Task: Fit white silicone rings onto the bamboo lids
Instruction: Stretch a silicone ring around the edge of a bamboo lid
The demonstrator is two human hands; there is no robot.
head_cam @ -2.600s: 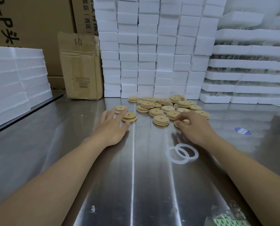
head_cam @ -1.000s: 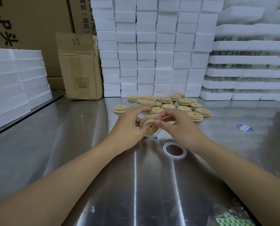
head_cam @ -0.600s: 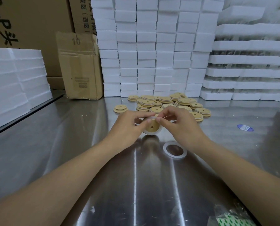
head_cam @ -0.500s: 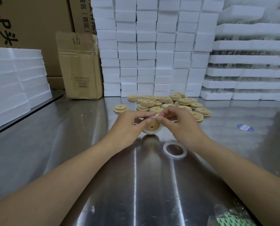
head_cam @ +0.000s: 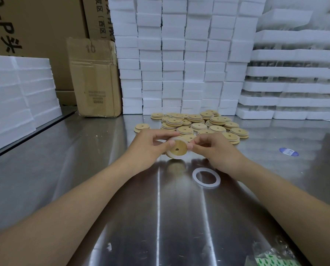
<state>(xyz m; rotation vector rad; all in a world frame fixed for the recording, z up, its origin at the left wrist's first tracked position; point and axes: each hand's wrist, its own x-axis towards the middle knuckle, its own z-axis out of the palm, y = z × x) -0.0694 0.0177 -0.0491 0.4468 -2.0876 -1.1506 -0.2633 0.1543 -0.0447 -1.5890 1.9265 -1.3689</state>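
Observation:
I hold one round bamboo lid (head_cam: 178,148) with a small centre hole above the steel table, its flat face tilted toward me. A white silicone ring (head_cam: 169,155) runs around its rim. My left hand (head_cam: 150,145) grips the lid's left edge with thumb and fingers. My right hand (head_cam: 212,150) pinches its right edge and the ring there. A second white ring (head_cam: 206,177) lies flat on the table just below my right hand. A heap of several bamboo lids (head_cam: 200,123) sits behind my hands.
Stacks of white foam boxes (head_cam: 179,54) wall off the back and right. More foam slabs (head_cam: 16,93) stand at the left beside a cardboard box (head_cam: 95,77). A blue sticker (head_cam: 288,151) lies on the steel table (head_cam: 102,189); a plastic bag (head_cam: 271,254) sits at the lower right.
My hands left the table and heap, took up one lid and one of the two rings, and brought them together; the ring now sits around the lid's rim, the lid turned toward me.

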